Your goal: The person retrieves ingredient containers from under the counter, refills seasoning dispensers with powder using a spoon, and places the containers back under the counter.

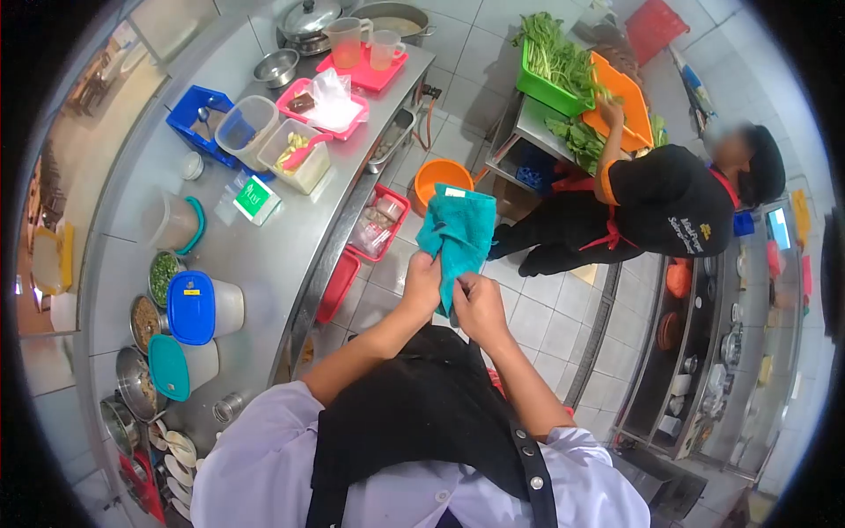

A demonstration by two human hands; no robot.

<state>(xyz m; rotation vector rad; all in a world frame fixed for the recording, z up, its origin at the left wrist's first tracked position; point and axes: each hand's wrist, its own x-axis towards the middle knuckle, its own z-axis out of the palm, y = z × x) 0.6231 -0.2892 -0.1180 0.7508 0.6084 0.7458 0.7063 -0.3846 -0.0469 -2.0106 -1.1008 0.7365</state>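
a steel worktop [264,255] runs along the left, carrying tubs, bowls and a red tray [363,67]; grey tiles cover the floor [553,330]. above that floor, in front of the black apron [405,414], both hands are closed on a teal cloth [458,231], the left hand [478,308] and right hand [424,283] gripping its lower part. a co-worker [656,198] stands by the green crate [547,84].

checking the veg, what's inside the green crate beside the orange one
The green crate holds leafy greens with long stems, heaped above its rim. They cover its bottom, so anything underneath them cannot be seen.
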